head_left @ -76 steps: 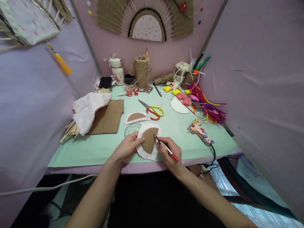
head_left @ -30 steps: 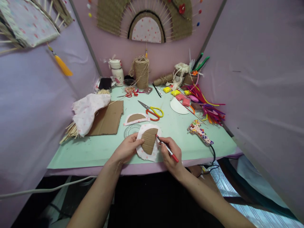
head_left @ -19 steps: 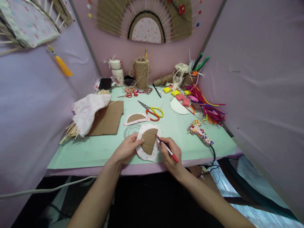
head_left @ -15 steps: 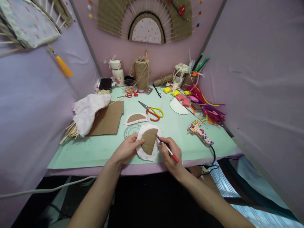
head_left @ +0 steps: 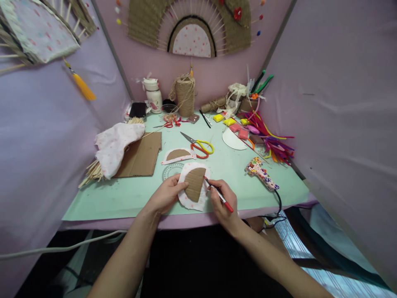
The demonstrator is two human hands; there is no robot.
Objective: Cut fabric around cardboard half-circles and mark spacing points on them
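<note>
My left hand [head_left: 169, 192] pinches the left edge of a pink-spotted white fabric piece [head_left: 204, 201] and the half-round cardboard [head_left: 194, 185] lying on it, thumb on top. Between the fingers of my right hand [head_left: 223, 203] is a red pen [head_left: 225, 201]; its tip is at the straight right edge of the cardboard. Behind them lies another cardboard half-round [head_left: 178, 155] bordered with spotted fabric. A clear protractor [head_left: 169, 170] is partly hidden by my left hand and the fabric. Scissors [head_left: 198, 145] with yellow and red handles rest farther back.
At the right is a patterned glue gun [head_left: 262, 174] with a black cord. Cardboard [head_left: 141, 159], sticks [head_left: 93, 174] and a spotted cloth [head_left: 118, 142] lie at the left. Along the back stand a twine spool [head_left: 185, 97] and a white bottle [head_left: 153, 96]. Pipe cleaners [head_left: 276, 147] spread at the right.
</note>
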